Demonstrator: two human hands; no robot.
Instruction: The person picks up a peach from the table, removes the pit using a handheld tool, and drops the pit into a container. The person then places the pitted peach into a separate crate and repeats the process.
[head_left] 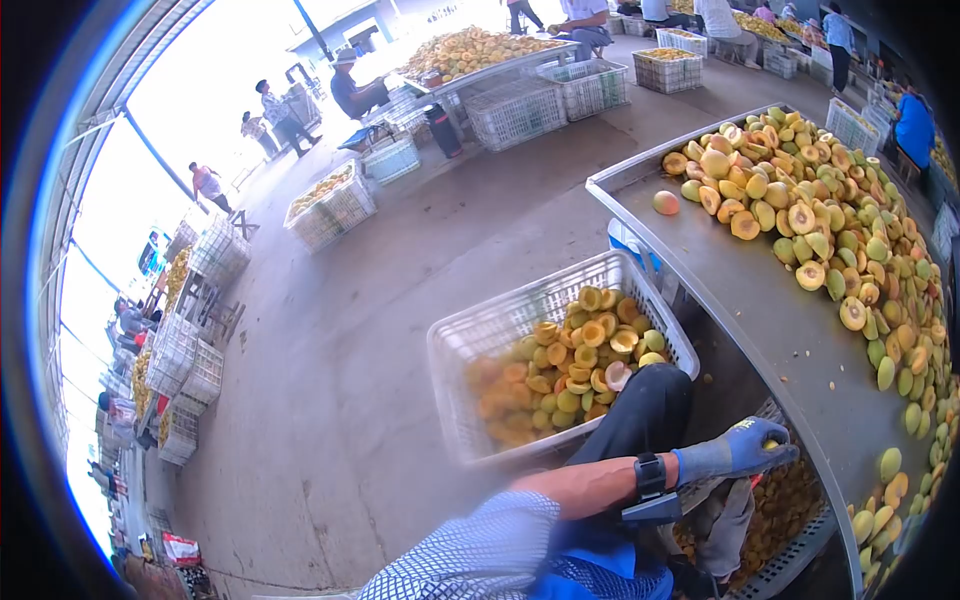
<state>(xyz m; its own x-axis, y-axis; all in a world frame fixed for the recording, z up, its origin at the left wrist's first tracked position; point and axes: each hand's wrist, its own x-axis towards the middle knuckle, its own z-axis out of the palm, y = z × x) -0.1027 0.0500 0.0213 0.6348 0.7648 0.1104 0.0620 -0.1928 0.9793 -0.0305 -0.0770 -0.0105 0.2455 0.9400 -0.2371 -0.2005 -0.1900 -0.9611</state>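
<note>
My left hand [740,449], in a blue-grey glove with a dark watch on the wrist, is beside the lower edge of the metal table [760,330]. Its fingers are curled round a small yellow-green fruit [770,443], mostly hidden by the glove. Halved and whole fruits [800,215] are heaped on the table. Left of the table, a white crate [470,400] holds many fruit halves [590,345], with my knee against its near side. Below my left hand, more fruit pieces [785,510] lie in a container under the table edge. My right hand does not show.
Across the concrete floor [350,400] stand a crate of fruit [330,205], a fruit-covered table [480,55] with crates beneath, and stacked crates [185,360] at the left. Several people sit or stand farther off. A blue-topped object [632,243] is between the near crate and table.
</note>
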